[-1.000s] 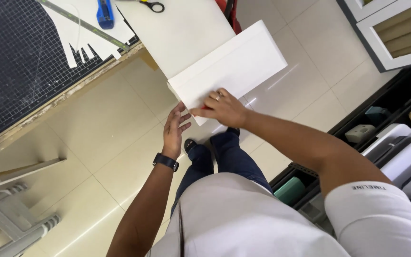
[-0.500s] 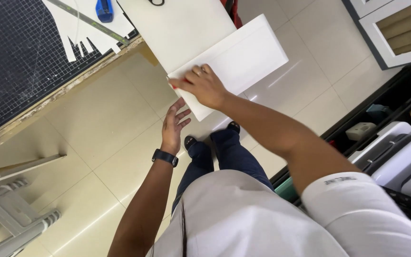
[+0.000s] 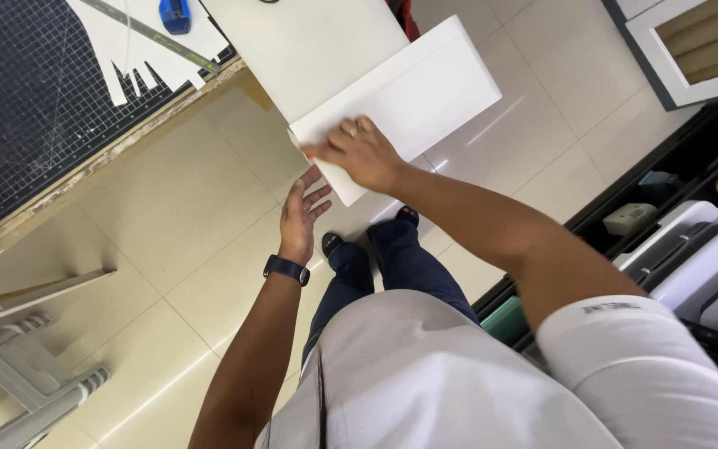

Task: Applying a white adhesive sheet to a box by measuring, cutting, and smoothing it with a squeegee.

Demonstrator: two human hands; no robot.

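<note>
Glossy cream floor tiles (image 3: 168, 208) filled most of the head view, with a work surface (image 3: 110, 154) running along the upper left under a dark gridded cutting mat (image 3: 18, 91). On that mat lay white paper offcuts (image 3: 126, 58), a long metal ruler (image 3: 151, 33) and a small blue cutter (image 3: 174, 15). A large white sheet (image 3: 309, 41) hung over the surface edge, and beside it a white rectangular board (image 3: 425, 91) was held out over the floor, tilted, one corner nearest the person. The right hand (image 3: 363, 154) pressed on that near corner, its fingers closed around the board's edge in a firm hold. The left hand (image 3: 302, 212), wearing a black wristwatch (image 3: 286, 269), hovered just below the same corner with fingers spread wide, holding nothing and not quite touching. Handling the board well would probably call for support from beneath as well as the grip on top, so the thin panel did not flex or slip. Dark shelving (image 3: 666, 191) with small boxes stood at the right.
</note>
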